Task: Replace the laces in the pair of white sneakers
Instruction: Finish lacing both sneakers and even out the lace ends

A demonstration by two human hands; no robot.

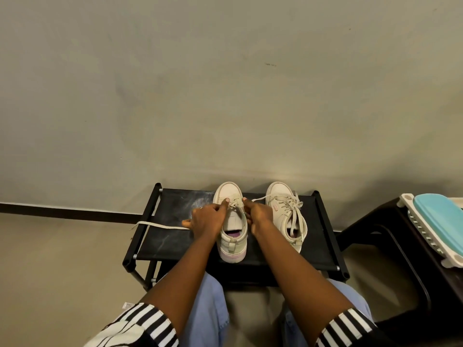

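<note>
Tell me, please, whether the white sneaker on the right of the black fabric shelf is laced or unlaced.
Laced: the right-hand white sneaker has cream laces crossing its eyelets, with the ends hanging loose.

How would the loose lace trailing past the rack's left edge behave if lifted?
Probably floppy: the lace lies flat and droops past the rack edge. Likely very light, being a thin strip, so it should drag easily. Its free end may slide off if tugged, as only the left hand seems to hold it there.
</note>
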